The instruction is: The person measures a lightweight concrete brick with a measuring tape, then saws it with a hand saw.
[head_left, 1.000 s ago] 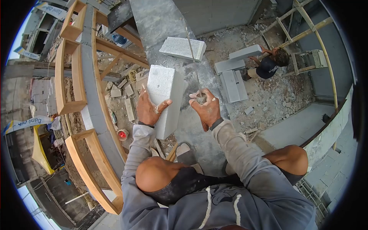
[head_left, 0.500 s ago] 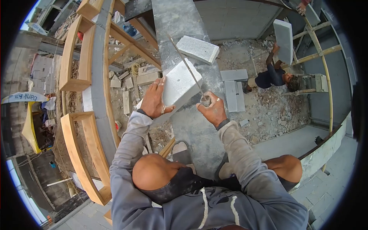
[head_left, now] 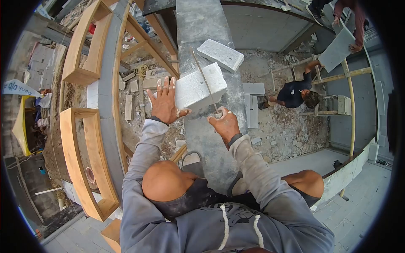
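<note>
A white lightweight concrete block lies across the grey plank in front of me. My left hand rests against its left end with the fingers spread and the thumb apart. My right hand is closed round the handle of a hand saw, whose narrow blade points away from me and crosses the top of the block near its right end. I see the blade nearly edge-on, and the handle is mostly hidden in my fist. A second white block lies on the plank just beyond.
Wooden frames stand on a wall at the left. Below to the right, a person reaches up to a pale block, which another person holds from above. More blocks lie on the rubble floor. Bamboo poles stand at the right.
My left hand has shifted to the block's left end and its fingers have spread. The saw has been drawn slightly left. The block below right has been raised to the person above.
</note>
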`<state>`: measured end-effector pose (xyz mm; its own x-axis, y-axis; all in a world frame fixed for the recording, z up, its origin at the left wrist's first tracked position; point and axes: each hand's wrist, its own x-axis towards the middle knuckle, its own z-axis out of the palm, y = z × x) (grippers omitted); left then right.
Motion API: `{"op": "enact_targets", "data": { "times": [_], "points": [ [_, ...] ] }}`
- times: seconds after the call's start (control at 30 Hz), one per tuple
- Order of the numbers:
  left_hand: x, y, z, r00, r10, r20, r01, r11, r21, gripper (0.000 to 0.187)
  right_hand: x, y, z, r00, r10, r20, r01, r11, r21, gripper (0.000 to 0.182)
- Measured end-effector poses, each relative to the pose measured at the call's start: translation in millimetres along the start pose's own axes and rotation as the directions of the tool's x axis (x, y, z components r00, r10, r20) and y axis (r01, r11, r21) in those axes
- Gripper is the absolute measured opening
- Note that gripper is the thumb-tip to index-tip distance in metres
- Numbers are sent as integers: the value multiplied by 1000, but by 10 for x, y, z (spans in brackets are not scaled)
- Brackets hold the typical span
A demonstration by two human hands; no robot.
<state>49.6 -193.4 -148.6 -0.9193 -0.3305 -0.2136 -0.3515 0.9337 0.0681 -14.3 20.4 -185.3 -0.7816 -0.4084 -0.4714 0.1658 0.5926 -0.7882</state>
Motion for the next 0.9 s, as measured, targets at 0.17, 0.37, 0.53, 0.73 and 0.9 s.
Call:
{"op": "enact_targets", "data": {
  "times": [0.17, 0.37, 0.53, 0.73, 0.9],
  "points": [
    [-53, 2, -47, 993, -108, 48, 112, 991, -74, 125, -39, -117, -46, 984, 153, 95, -158, 986, 45, 42],
    [-80, -37, -36, 996, -84, -11, 81, 988, -129, 119, -51, -140, -61, 989, -115, -89, 110, 992, -57, 32],
    [-70, -45, -10, 996, -78, -44, 72, 989, -131, 118, -62, -280, -75, 999, 42, -34, -39, 997, 72, 27],
    [-87, -38, -41, 994, -94, -49, 86, 984, -154, 116, -252, -624, -229, 986, -136, -96, 158, 947, 281, 24],
    [-94, -50, 2, 994, -98, -57, 86, 979, -183, 115, -809, -1762, -848, 762, -552, -340, 647, 612, 455, 13]
  ]
}}
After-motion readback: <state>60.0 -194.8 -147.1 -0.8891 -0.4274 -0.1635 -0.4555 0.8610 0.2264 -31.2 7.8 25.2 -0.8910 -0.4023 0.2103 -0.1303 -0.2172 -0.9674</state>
